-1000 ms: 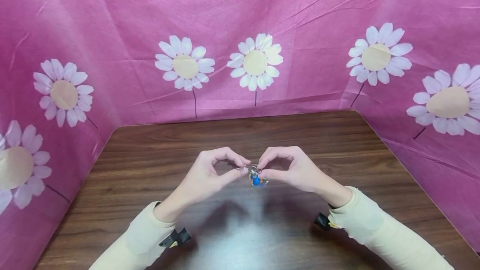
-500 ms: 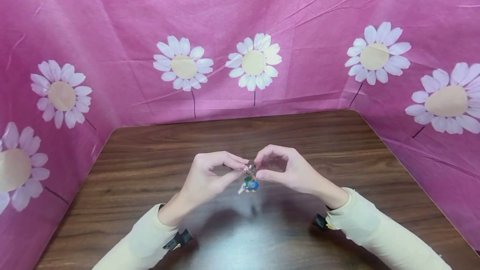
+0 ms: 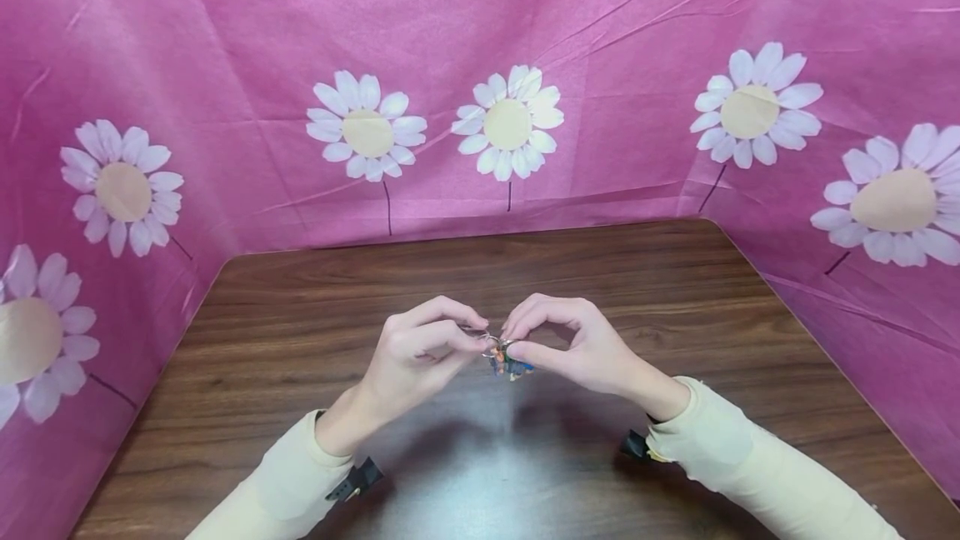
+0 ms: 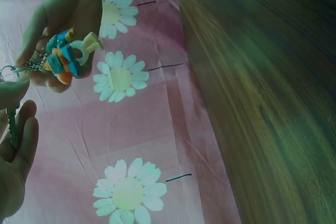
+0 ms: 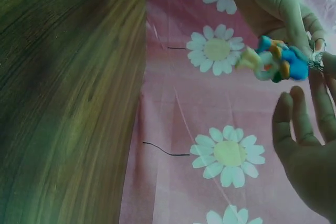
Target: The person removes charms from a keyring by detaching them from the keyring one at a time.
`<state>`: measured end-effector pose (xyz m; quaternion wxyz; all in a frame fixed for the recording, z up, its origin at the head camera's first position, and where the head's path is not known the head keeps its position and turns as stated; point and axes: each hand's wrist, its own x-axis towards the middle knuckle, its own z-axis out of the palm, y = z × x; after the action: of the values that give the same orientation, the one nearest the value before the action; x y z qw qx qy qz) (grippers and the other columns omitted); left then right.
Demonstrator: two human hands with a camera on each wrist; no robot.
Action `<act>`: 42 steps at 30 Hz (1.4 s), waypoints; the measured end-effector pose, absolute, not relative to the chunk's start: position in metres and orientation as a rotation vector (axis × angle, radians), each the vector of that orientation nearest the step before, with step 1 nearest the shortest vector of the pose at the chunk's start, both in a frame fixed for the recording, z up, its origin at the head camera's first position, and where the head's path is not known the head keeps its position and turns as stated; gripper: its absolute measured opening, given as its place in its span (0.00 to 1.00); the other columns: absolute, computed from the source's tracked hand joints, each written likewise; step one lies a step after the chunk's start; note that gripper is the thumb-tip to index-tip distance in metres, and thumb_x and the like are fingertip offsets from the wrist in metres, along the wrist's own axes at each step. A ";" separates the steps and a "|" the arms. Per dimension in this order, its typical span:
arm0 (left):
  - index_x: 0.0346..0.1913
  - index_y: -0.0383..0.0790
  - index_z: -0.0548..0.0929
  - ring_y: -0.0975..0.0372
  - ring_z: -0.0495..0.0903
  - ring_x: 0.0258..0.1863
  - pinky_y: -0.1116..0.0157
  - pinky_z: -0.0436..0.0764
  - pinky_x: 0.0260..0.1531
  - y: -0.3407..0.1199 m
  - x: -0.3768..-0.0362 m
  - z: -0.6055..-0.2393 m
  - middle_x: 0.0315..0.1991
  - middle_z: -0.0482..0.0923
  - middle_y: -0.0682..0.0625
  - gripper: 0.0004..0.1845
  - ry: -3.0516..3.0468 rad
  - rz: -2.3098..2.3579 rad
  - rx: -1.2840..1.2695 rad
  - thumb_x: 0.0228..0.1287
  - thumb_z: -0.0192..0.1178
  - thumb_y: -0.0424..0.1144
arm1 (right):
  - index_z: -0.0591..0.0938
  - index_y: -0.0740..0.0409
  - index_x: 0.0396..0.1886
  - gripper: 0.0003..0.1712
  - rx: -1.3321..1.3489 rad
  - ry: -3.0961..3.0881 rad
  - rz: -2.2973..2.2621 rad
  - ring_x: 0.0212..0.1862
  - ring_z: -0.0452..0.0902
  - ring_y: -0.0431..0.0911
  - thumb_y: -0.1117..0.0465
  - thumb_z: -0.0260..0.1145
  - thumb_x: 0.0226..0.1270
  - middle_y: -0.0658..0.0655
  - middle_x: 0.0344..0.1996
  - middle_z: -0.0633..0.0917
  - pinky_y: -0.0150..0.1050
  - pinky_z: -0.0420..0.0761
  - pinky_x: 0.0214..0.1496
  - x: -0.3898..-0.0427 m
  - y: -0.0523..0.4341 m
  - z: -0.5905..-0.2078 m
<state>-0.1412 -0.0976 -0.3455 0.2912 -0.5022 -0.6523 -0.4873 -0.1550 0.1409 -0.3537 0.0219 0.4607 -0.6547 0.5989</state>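
Head view shows your keychain (image 3: 507, 357), a small metal ring with a blue, orange and pale toy charm, held up between your two sets of fingertips, clear above the table (image 3: 480, 273). Your left hand (image 3: 416, 348) pinches the ring end with thumb and forefinger curled in toward it; your right hand (image 3: 573, 340) pinches it from the other side, thumb under and forefinger arched over. Left wrist view shows the charm (image 4: 65, 59) hanging on its short chain just under the fingers of the opposite hand. Right wrist view shows the same charm (image 5: 275, 61) dangling beside your fingers (image 5: 299, 114). Past the fingers, a pink cloth (image 3: 480, 40) printed with white daisies stands around the far and side edges of the table.
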 end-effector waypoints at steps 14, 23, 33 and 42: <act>0.41 0.36 0.89 0.63 0.86 0.32 0.71 0.85 0.36 -0.098 -0.140 -0.345 0.34 0.88 0.48 0.09 -1.762 -1.235 -1.299 0.57 0.75 0.28 | 0.86 0.58 0.39 0.12 1.277 -2.031 1.952 0.36 0.84 0.49 0.77 0.70 0.62 0.59 0.34 0.87 0.40 0.86 0.40 -0.152 0.143 -0.352; 0.41 0.34 0.88 0.64 0.87 0.31 0.72 0.86 0.31 -0.096 -0.137 -0.345 0.34 0.89 0.47 0.15 -1.832 -1.366 -1.233 0.49 0.76 0.22 | 0.88 0.59 0.43 0.12 1.209 -2.177 1.979 0.34 0.85 0.49 0.76 0.70 0.64 0.55 0.34 0.89 0.39 0.86 0.39 -0.149 0.144 -0.345; 0.37 0.36 0.89 0.63 0.88 0.30 0.70 0.86 0.28 -0.093 -0.133 -0.346 0.32 0.89 0.48 0.11 -1.878 -1.476 -1.135 0.50 0.76 0.23 | 0.89 0.59 0.42 0.12 1.298 -2.140 1.958 0.31 0.84 0.50 0.76 0.69 0.64 0.57 0.32 0.88 0.41 0.86 0.32 -0.148 0.142 -0.343; 0.35 0.38 0.88 0.63 0.88 0.28 0.67 0.87 0.27 -0.089 -0.127 -0.345 0.30 0.89 0.51 0.08 -2.009 -1.616 -0.952 0.54 0.77 0.27 | 0.88 0.58 0.39 0.11 1.151 -2.080 1.880 0.33 0.82 0.47 0.77 0.71 0.62 0.56 0.31 0.87 0.36 0.85 0.35 -0.147 0.138 -0.345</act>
<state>-0.1270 -0.0888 -0.3449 0.1953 -0.3396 -0.7168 -0.5768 -0.1466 0.1381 -0.3452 0.0554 0.3792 -0.6853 0.6193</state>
